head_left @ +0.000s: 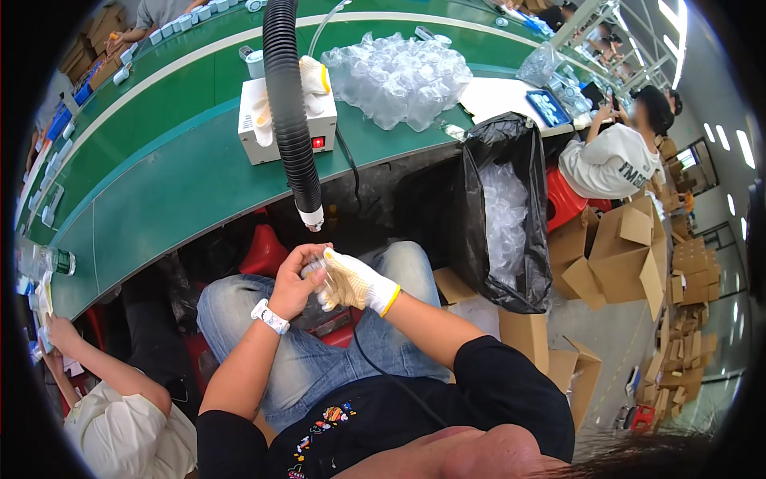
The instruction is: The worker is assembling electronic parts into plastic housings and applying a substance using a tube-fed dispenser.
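Observation:
My bare left hand [292,284], with a white watch on the wrist, is closed on a small clear plastic piece [314,268] above my lap. My right hand [353,283] wears a white knitted glove with a yellow cuff, its fingers curled around the same piece from the other side. Fingers cover much of the piece, so its full shape cannot be made out. Just above both hands hangs a black corrugated hose [291,120] with a pale nozzle [311,218] at its end.
Beyond, a green workbench [159,227] bears a white box [254,146] with a lit red switch and a heap of clear plastic pieces [403,76]. A black bag [471,211] of clear pieces stands at right, near open cartons [626,247]. Co-workers sit on both sides.

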A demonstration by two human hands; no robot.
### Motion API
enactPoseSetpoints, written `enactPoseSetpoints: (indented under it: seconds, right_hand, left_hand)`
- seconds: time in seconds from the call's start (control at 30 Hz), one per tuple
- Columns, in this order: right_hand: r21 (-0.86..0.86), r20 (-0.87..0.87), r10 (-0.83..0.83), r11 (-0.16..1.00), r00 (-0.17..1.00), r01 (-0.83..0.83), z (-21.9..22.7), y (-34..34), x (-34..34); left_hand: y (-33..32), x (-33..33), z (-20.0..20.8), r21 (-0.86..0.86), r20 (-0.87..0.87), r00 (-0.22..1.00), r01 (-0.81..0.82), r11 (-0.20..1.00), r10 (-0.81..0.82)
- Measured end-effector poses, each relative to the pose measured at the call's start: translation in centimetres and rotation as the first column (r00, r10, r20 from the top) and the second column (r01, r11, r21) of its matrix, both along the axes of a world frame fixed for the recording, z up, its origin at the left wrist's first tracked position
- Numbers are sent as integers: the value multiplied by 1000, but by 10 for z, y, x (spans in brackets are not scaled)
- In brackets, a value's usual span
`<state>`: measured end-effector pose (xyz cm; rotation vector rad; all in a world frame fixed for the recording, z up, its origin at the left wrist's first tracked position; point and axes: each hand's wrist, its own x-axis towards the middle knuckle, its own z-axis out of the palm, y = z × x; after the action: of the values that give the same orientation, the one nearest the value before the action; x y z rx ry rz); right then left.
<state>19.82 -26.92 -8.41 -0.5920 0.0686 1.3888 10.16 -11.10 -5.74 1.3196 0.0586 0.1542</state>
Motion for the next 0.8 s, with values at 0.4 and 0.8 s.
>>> enactPoseSetpoints:
  seconds: [0.4,0.8]
  right_hand:
    - [-227,953,163,942,254,248,23,6,0]
    - [-233,915,101,923,391,306,34,5,9]
  left_hand:
    - [2,3,-1,430,-98,957,-208,879,274]
    - [3,5,-5,159,-46,971,-224,961,234]
